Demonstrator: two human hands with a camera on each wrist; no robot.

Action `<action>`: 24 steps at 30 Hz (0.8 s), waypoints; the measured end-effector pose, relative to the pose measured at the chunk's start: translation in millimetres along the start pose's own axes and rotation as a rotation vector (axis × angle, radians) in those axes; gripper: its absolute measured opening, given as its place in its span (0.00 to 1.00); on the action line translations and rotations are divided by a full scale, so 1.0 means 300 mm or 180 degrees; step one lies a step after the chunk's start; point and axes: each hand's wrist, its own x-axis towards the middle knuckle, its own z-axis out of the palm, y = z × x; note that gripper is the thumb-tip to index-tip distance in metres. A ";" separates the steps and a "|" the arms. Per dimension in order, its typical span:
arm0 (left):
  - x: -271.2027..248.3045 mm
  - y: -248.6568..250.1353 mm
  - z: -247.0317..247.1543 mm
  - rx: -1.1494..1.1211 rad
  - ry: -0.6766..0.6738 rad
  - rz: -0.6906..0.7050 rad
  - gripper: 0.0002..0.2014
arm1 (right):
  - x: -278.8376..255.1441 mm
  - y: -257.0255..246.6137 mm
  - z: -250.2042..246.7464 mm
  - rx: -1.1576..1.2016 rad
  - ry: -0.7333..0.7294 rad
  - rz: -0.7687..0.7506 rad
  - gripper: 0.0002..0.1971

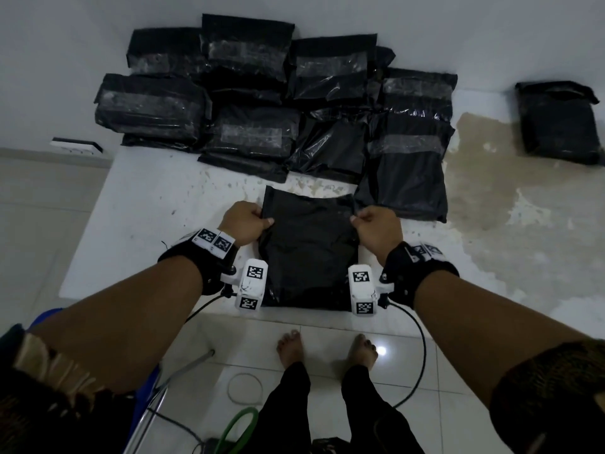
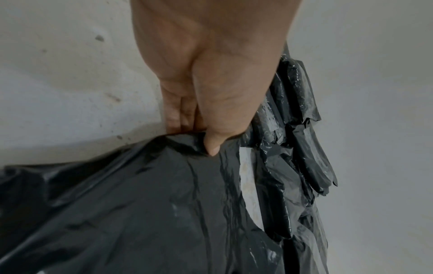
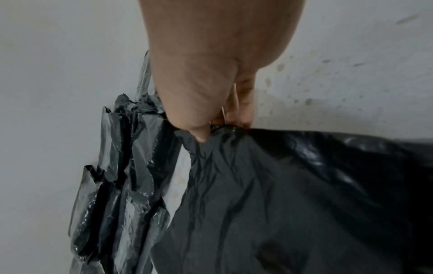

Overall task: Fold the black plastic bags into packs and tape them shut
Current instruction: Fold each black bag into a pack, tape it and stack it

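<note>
We see a black bag (image 1: 307,250) flat on the table (image 1: 157,204) at the near edge, centre. L hand (image 1: 244,221) pinches the bag's left edge, thumb on top, fingers curled under; R hand (image 1: 376,224) pinches the right edge the same way. Both grips sit toward the bag's far end. Left wrist view: thumb (image 2: 212,144) presses into wrinkled plastic, fingers (image 2: 175,115) tucked beneath the edge. Right wrist view: same, thumb (image 3: 199,133) on top, fingers (image 3: 241,111) under. Taped packs (image 1: 262,93) are piled along the table's far edge, overlapping, clear tape strips across most. One pack (image 1: 409,168) lies just beyond the bag's far-right corner, close; can't tell if touching. One more pack (image 1: 556,122) sits alone at the far right edge, well apart. Table surface is stained on the right side.
</note>
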 end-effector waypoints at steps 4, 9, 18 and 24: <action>0.012 -0.019 0.004 -0.0175 0.0107 -0.0125 0.14 | 0.020 -0.010 0.012 0.0091 0.0165 0.0014 0.10; 0.036 -0.029 -0.002 -0.0394 0.0064 -0.0001 0.18 | 0.025 -0.008 0.020 -0.0009 -0.0032 0.0022 0.16; 0.011 -0.003 -0.030 -0.0516 -0.0495 -0.0012 0.13 | 0.044 0.031 0.006 0.0207 -0.0653 0.0008 0.28; -0.011 -0.014 -0.038 -0.0923 -0.0804 0.0173 0.21 | 0.035 0.011 -0.028 0.0276 -0.0757 -0.0100 0.23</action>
